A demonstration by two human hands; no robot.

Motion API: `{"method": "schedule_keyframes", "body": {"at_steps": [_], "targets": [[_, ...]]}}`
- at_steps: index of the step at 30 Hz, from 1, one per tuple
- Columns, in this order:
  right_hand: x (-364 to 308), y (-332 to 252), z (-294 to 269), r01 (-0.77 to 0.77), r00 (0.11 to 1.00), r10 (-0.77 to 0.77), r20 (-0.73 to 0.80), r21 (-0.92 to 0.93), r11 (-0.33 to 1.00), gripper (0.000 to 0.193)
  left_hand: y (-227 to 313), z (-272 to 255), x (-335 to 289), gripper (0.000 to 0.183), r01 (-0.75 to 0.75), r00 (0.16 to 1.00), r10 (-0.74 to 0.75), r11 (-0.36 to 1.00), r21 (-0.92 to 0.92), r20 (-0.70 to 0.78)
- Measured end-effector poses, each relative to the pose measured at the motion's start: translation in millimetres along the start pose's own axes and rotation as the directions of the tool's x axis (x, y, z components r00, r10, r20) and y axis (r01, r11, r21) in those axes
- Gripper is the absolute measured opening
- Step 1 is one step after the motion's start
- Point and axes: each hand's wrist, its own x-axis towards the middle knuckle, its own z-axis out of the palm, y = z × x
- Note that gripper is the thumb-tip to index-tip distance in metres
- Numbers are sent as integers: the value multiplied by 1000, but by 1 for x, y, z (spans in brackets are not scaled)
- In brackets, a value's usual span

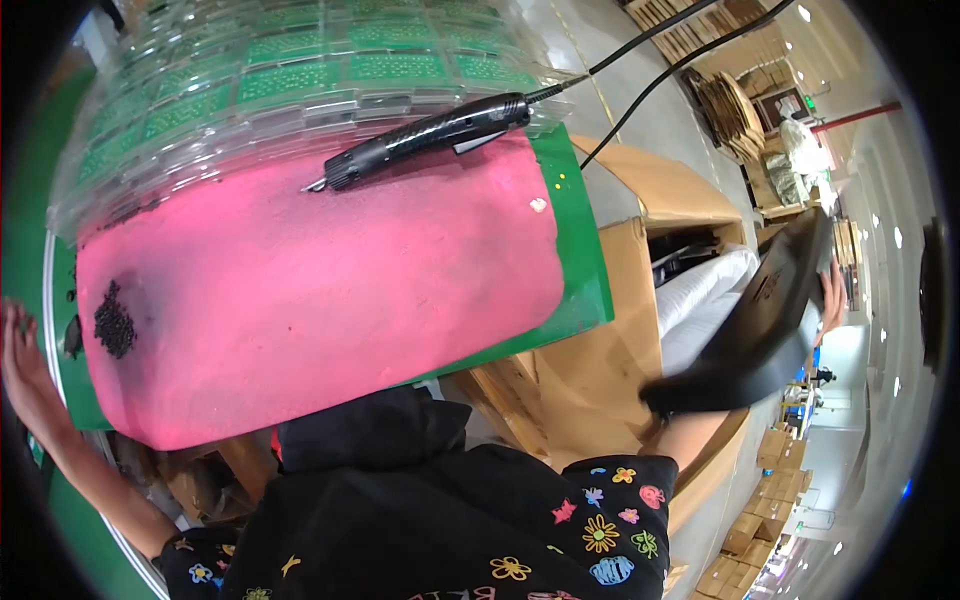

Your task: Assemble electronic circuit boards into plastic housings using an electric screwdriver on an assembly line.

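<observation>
Out to the right, my right hand is closed on the far edge of a large black plastic shell, tilted on edge above an open cardboard box. The shell hides most of that hand. My left hand reaches out at the far left beside the table, fingers stretched and holding nothing I can see. Between the hands lies a pink mat. On its far side rests a black electric screwdriver, bit pointing left and cable running off to the upper right. A heap of tiny black screws sits at the mat's left end.
Clear plastic trays with green circuit boards are stacked behind the mat. Under the shell, the cardboard box contains white wrapping and black parts. The green tabletop shows along the mat's right edge. Pallets and cartons stand farther right.
</observation>
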Motion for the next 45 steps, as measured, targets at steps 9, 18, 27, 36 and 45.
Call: {"method": "schedule_keyframes", "body": {"at_steps": [9,18,27,36,45], "targets": [[80,-268,101,34,891,-324,319,663,748,22,264,50,-45,25,-243,783,590,582,-776,198],[160,-425,152,314,892,-452,-11,735,601,11,277,115,-39,40,-652,427,725,661,-372,540],[313,-530,214,73,975,-216,41,867,492,20,236,124,-30,17,-671,588,734,677,-301,339],[453,-654,384,-103,916,-205,345,695,711,49,222,139,-34,14,-703,586,753,656,-274,298],[493,-703,431,-54,795,-320,515,585,809,64,215,140,-31,9,-725,583,752,653,-220,307]]}}
